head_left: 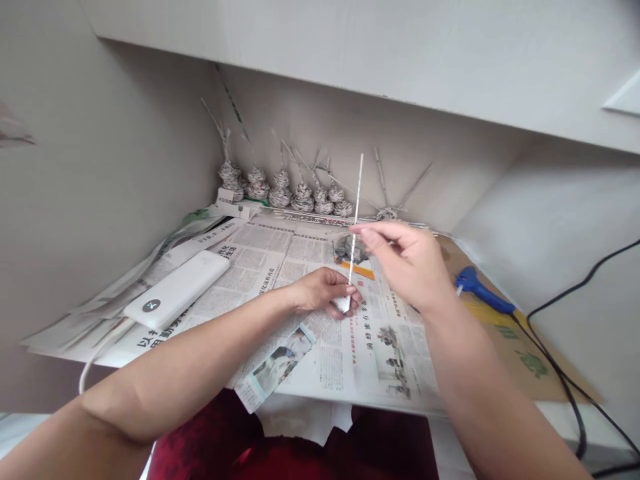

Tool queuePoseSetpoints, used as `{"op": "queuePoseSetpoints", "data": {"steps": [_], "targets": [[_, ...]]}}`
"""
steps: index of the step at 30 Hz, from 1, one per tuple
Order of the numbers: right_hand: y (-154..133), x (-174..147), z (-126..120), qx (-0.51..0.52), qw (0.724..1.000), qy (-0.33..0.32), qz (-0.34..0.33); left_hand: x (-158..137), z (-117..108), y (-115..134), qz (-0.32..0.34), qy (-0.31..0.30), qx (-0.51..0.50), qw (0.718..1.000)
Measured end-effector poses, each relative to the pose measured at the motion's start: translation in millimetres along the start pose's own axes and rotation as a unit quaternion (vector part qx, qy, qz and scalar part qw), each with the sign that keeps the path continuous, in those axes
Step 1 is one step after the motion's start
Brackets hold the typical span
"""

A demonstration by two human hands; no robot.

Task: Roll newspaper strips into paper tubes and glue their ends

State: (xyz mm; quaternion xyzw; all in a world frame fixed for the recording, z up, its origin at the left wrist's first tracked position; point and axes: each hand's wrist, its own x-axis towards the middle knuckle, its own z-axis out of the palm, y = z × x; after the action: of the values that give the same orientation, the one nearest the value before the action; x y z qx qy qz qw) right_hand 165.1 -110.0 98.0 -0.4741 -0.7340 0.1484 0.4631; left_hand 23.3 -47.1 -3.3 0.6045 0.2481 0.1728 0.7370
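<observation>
A thin rolled newspaper stick (359, 190) stands nearly upright above the newspaper-covered table. My left hand (323, 290) is closed around its lower end, and a small white piece, perhaps the paper's end, shows under those fingers. Higher up, about midway along the stick, my right hand (405, 257) pinches it between thumb and fingertips. The stick's upper half rises free above that pinch. Beneath both hands lie printed newspaper sheets (320, 373). Just behind the stick is a greyish printed picture with an orange strip (363, 269).
Several woven paper gourd shapes (280, 190) line the back wall, with paper sticks poking upward. A white power bank (180, 287) with a cable lies left. On the right, a blue glue gun (480, 290) rests on cardboard (540, 360), its black cord trailing. A white panel (350, 47) overhangs the back.
</observation>
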Motion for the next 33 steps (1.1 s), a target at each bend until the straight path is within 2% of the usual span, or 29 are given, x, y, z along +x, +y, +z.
{"op": "queuePoseSetpoints", "data": {"steps": [2,4,6,9,18,23,29,33], "targets": [[46.1,7.0,1.3,0.023,0.994,0.031,0.098,0.7,0.3,-1.7,0.004,-0.016,0.007,1.000],[80.0,5.5,6.1,0.102,0.975,-0.036,0.192,1.3,0.3,-3.2,0.002,-0.026,0.015,1.000],[96.1,-0.7,12.9,0.181,0.951,-0.111,0.227,1.5,0.3,-4.0,-0.002,-0.029,0.019,0.999],[98.3,-8.4,21.8,0.250,0.929,-0.142,0.235,1.5,0.9,-4.3,-0.004,-0.036,0.026,0.999],[103.2,-10.6,27.9,0.340,0.899,-0.051,0.272,-1.9,6.1,-2.5,-0.021,-0.040,0.045,0.998],[98.6,-11.9,24.3,0.332,0.897,-0.111,0.271,-2.3,5.1,-4.1,-0.017,-0.047,0.048,0.998],[98.9,-10.9,27.2,0.326,0.902,-0.060,0.277,-3.2,6.9,-2.9,-0.034,-0.050,0.049,0.997],[97.4,-10.7,23.8,0.344,0.895,-0.099,0.267,-4.3,5.3,1.2,-0.024,-0.048,0.045,0.998]]}}
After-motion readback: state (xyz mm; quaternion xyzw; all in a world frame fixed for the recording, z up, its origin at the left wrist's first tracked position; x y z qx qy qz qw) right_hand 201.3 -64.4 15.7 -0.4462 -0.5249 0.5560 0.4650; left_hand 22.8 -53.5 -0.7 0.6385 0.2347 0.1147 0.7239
